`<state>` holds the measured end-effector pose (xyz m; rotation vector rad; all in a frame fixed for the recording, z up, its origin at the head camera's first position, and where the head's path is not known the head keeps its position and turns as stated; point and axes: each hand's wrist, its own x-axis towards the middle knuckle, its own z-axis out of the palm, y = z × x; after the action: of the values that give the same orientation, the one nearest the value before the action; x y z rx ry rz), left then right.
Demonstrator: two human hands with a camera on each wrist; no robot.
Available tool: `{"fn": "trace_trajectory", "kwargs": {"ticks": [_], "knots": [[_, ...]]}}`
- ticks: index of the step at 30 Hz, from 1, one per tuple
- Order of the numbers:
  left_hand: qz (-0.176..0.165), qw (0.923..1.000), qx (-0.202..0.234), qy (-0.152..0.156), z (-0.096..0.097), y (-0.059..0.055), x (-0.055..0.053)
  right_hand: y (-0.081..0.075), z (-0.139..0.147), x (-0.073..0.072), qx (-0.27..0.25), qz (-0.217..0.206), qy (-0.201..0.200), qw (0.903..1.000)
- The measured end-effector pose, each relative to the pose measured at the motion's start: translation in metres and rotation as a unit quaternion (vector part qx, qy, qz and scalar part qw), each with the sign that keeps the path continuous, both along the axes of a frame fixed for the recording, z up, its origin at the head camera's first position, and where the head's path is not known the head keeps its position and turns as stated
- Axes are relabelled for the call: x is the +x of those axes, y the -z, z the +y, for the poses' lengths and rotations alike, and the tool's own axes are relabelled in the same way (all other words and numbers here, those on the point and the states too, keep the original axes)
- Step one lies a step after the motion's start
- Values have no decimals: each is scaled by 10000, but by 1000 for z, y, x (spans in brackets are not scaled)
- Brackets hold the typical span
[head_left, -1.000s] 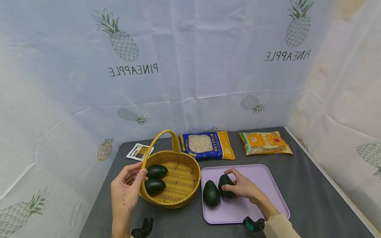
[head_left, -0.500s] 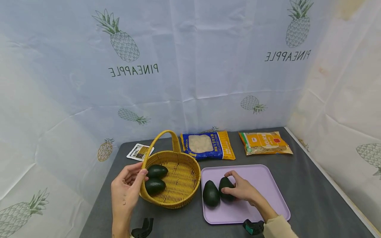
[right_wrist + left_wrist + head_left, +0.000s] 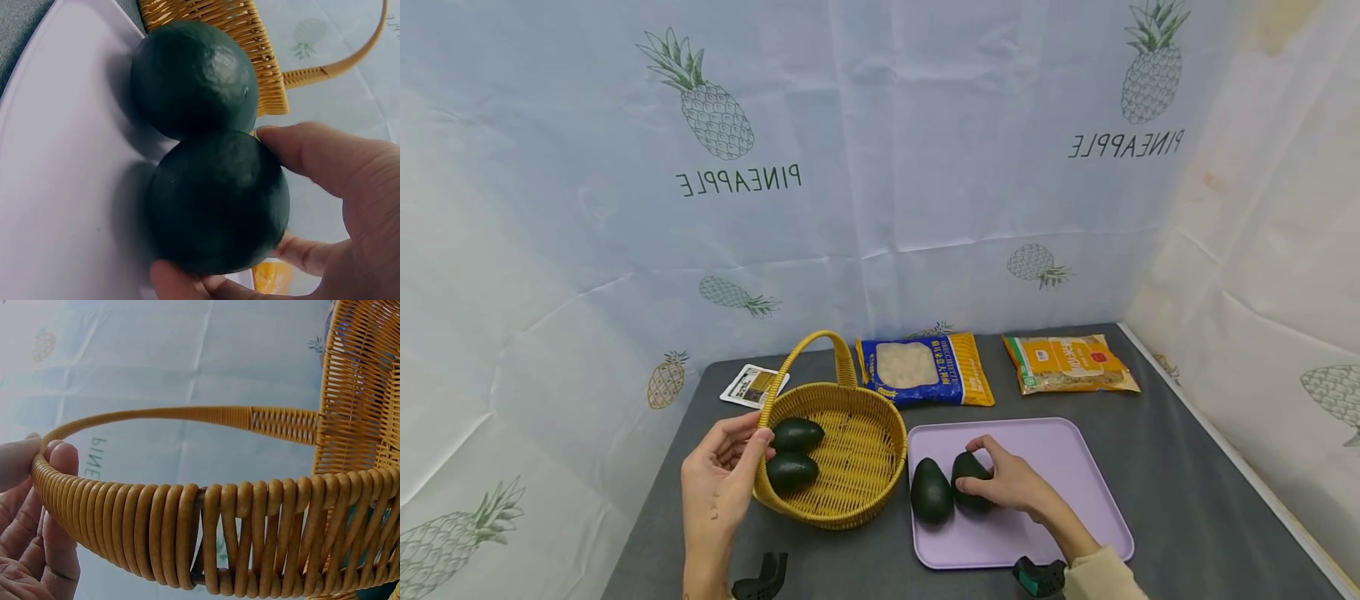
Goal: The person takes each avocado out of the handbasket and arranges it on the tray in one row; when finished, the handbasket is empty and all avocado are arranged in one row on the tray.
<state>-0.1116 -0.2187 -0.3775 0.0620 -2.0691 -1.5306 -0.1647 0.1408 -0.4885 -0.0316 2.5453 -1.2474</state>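
Observation:
My left hand (image 3: 721, 475) grips the handle of a yellow woven basket (image 3: 868, 492); in the left wrist view, thumb and fingers close around the handle's curved top (image 3: 94, 503). Inside the basket, on its left side, lie two dark green avocados, one (image 3: 797, 434) behind the other (image 3: 792, 472). With thumb and fingers on either side, my right hand (image 3: 1011, 482) holds an avocado (image 3: 219, 203) on the lilac tray (image 3: 1060, 467). Another avocado (image 3: 931, 492) lies on the tray just left of it, and the two overlap in the right wrist view.
Behind the basket lie a blue and yellow pasta bag (image 3: 925, 369) and a small white packet (image 3: 751, 385). An orange food bag (image 3: 1071, 364) lies at the back right of the dark table (image 3: 1195, 500). Pineapple-print cloth (image 3: 910, 167) encloses the back and sides.
My right hand and the avocado in it have shifted slightly toward me on the tray. The left hand keeps its hold on the basket handle.

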Motion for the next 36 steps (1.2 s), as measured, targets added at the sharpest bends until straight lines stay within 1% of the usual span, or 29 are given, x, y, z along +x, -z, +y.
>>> {"fn": "trace_trajectory", "kwargs": {"ticks": [8, 22, 36], "knots": [[9, 10000, 27, -1, 0, -1, 0, -1, 2, 1, 25, -211, 126, 9997], [49, 10000, -1, -11, 0, -1, 0, -4, 5, 1, -10, -170, 66, 9998], [110, 9999, 32, 16, 0, 1, -1, -5, 9, 0, -83, -282, 51, 9996]]}}
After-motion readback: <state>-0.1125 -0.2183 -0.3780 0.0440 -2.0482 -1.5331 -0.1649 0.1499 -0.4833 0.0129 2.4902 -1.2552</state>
